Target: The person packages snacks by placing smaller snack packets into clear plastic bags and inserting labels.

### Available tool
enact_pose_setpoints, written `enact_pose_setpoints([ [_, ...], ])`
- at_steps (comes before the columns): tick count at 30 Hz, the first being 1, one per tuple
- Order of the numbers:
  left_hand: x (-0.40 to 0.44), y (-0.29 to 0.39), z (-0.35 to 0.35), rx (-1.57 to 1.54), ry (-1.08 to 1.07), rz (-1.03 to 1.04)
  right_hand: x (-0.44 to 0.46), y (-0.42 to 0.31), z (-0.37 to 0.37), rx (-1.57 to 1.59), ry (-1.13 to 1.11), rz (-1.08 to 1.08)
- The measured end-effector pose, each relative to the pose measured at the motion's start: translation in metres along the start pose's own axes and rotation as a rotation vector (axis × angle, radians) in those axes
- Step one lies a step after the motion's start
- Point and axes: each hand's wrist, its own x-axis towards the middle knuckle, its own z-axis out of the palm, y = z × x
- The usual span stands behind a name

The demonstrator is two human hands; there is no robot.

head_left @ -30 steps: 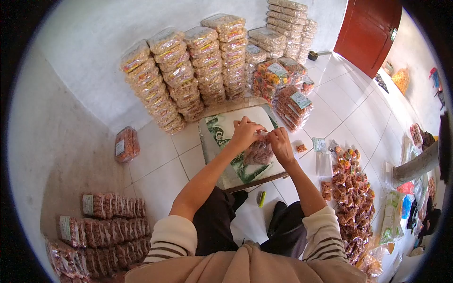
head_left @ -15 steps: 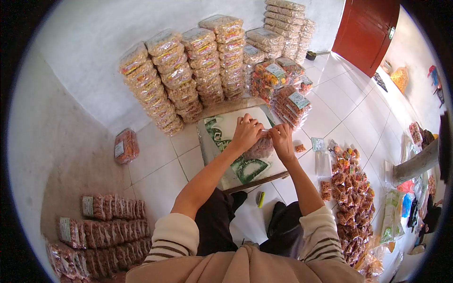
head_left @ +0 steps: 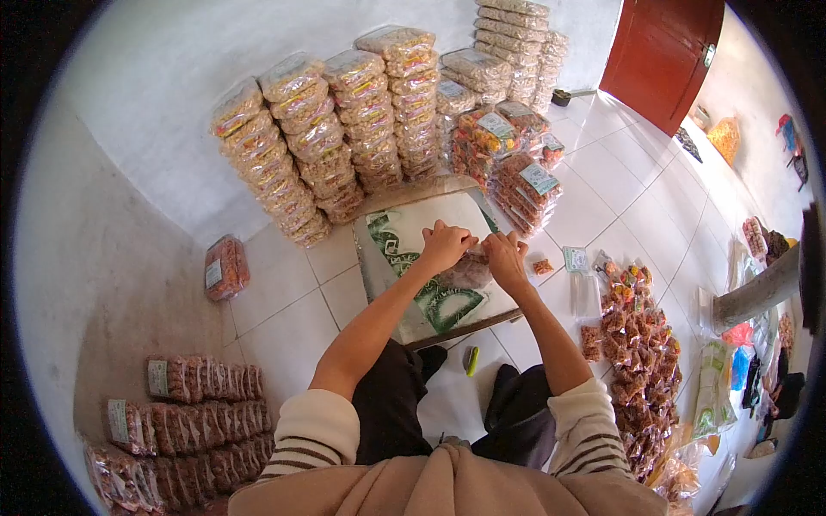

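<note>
A clear plastic bag with reddish-brown contents (head_left: 465,272) lies on a low table (head_left: 372,273) covered with a white and green sheet (head_left: 422,225). My left hand (head_left: 447,245) pinches the top edge of the bag on its left side. At the right side of the same edge, my right hand (head_left: 504,256) has its fingers closed on the plastic. Both hands are close together, with a short gap between the fingertips. A small orange-brown packet (head_left: 542,267) is on the floor just right of the table.
Tall stacks of bagged snacks (head_left: 301,129) stand against the wall behind the table. Small packets (head_left: 637,361) are heaped on the right. Rows of brown packs (head_left: 202,426) lie at lower left. A green object (head_left: 472,361) sits between my feet. A red door (head_left: 662,60) is at back right.
Both hands have moved slightly down while staying at the bag's top edge. The bag appears flatter on the table, and the whole view has shifted a little.
</note>
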Motion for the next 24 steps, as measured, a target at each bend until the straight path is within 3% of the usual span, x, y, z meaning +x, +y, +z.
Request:
enact_pose_setpoints([
  [9,0.005,0.002,0.005,-0.088,-0.111,-0.129,0.003,0.001,-0.001,0.046,-0.108,0.157],
  [17,-0.001,-0.006,0.014,-0.075,0.02,-0.088,0.005,0.006,-0.026,0.209,-0.355,0.272],
  [21,-0.007,-0.003,0.011,-0.118,0.082,-0.057,0.003,0.013,-0.017,0.269,-0.36,0.254],
  [24,-0.008,-0.003,0.011,-0.094,0.087,-0.043,0.002,0.009,-0.008,0.113,-0.322,0.249],
])
